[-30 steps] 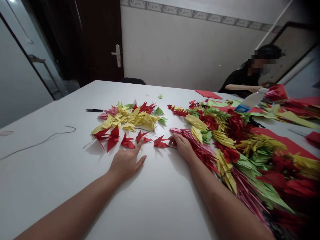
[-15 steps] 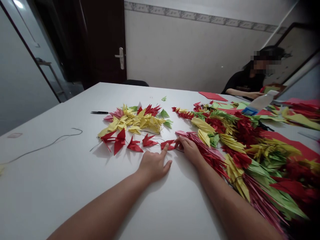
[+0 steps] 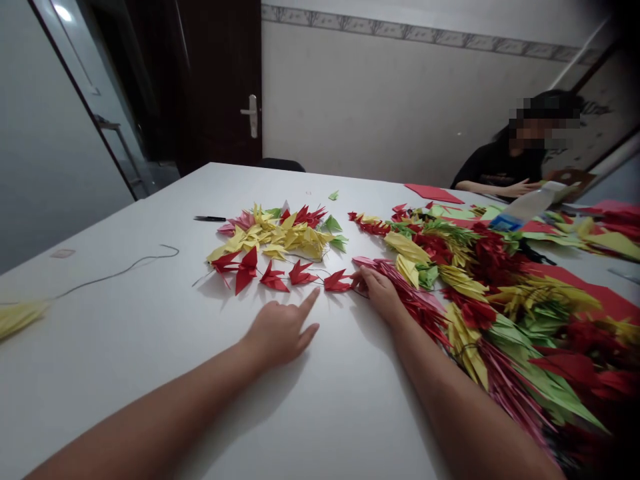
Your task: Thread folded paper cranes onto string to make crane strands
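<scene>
Several folded red paper pieces lie along a dark string in the middle of the white table (image 3: 165,320). My right hand (image 3: 375,288) is pinched at the string beside the rightmost red piece (image 3: 337,281). Just below the row, my left hand (image 3: 283,330) hovers with index finger and thumb spread and nothing in it. Behind the row sits a cluster of yellow folded papers (image 3: 285,235), with red, pink and green ones at its edges. Whether my right fingertips also touch the red paper is hard to tell.
A big heap of red, yellow and green folded papers (image 3: 465,280) covers the right side. Scissors (image 3: 210,219) lie at the left back, a loose wire (image 3: 120,272) at the left. A bottle (image 3: 525,208) stands tilted near a seated person (image 3: 505,163).
My left hand has drawn back left and down, off the rightmost red piece. My right hand stays at the string. The view has shifted slightly, showing more of a yellow paper at far left.
</scene>
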`<action>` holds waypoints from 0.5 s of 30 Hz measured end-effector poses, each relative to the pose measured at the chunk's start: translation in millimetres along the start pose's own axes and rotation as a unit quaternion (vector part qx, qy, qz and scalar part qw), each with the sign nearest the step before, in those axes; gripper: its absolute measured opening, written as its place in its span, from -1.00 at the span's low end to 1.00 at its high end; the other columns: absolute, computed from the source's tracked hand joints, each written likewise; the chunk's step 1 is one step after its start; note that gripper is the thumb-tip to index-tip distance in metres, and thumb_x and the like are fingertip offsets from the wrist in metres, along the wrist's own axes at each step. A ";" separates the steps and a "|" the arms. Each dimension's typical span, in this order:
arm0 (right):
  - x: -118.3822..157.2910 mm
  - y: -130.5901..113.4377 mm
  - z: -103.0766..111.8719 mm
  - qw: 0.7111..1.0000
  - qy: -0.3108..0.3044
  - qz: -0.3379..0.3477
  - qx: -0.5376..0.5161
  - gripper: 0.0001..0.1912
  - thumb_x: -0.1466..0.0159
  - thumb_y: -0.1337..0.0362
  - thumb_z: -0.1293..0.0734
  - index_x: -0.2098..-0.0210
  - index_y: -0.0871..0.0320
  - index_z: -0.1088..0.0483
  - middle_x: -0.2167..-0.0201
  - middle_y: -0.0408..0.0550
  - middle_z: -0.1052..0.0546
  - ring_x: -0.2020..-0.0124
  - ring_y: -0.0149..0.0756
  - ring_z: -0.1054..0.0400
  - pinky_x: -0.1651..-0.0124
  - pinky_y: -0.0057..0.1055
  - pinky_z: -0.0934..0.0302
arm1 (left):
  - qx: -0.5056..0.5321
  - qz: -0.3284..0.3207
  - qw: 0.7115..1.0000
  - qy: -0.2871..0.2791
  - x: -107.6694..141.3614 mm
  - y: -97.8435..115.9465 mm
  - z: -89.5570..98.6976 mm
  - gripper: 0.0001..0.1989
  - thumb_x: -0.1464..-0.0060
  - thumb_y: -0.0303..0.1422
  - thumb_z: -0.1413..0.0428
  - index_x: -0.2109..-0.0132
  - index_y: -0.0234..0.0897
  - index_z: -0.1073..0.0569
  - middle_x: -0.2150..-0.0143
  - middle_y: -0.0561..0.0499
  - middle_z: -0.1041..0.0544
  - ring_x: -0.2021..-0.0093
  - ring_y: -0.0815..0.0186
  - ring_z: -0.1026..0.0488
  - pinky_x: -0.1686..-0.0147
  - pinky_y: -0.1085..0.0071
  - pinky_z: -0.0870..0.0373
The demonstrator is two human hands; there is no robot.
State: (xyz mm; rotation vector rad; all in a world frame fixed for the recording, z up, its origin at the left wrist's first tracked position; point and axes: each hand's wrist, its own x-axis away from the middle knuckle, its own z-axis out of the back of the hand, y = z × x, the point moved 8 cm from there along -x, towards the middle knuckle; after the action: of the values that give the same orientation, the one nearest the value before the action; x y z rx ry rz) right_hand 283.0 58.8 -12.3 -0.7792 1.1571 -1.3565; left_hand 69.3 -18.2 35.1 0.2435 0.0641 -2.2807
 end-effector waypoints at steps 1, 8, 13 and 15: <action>0.2 0.4 0.0 1.000 -0.001 0.000 -0.001 -0.38 -0.09 -0.25 -0.16 0.42 0.25 -0.36 0.50 -0.03 -0.41 0.53 -0.43 -0.19 0.49 -0.49 -0.06 | -0.008 -0.005 0.999 0.051 11.2 -10.5 15.7 -0.46 -0.17 -0.20 0.19 -0.24 -0.32 -0.07 0.53 0.01 -0.46 0.53 0.26 -0.37 0.43 0.35 -0.21; 1.3 -4.6 -1.0 1.000 0.003 0.003 0.008 -0.35 -0.06 -0.28 -0.16 0.43 0.26 -0.37 0.53 -0.03 -0.40 0.54 -0.41 -0.19 0.48 -0.47 -0.07 | -0.016 0.341 0.929 0.145 66.4 -142.9 50.7 -0.41 -0.12 -0.11 0.19 -0.23 -0.29 -0.06 0.55 0.08 -0.39 0.55 0.30 -0.34 0.53 0.45 -0.12; 1.4 -7.0 -1.6 1.000 0.004 0.000 0.016 -0.35 -0.06 -0.28 -0.15 0.45 0.26 -0.36 0.54 -0.04 -0.39 0.54 -0.42 -0.16 0.48 -0.48 -0.05 | 0.003 0.379 0.925 0.008 61.6 -158.3 17.9 -0.36 -0.13 -0.02 0.28 -0.29 -0.19 0.11 0.48 0.03 -0.46 0.44 0.19 -0.42 0.54 0.44 -0.08; 0.9 -6.4 -1.6 1.000 0.001 -0.001 0.017 -0.36 -0.06 -0.27 -0.15 0.44 0.26 -0.36 0.52 -0.04 -0.39 0.53 -0.42 -0.16 0.48 -0.48 -0.04 | 0.008 0.391 0.920 -0.010 59.8 -159.9 14.6 -0.32 -0.11 0.00 0.30 -0.30 -0.20 0.17 0.43 0.00 -0.48 0.40 0.16 -0.43 0.52 0.42 -0.11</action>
State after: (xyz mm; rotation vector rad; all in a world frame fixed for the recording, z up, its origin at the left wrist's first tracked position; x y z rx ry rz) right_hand 279.3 57.5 -6.9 -0.7549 1.1328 -1.3754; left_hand -91.3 41.4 32.4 0.2057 -0.0563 -1.4829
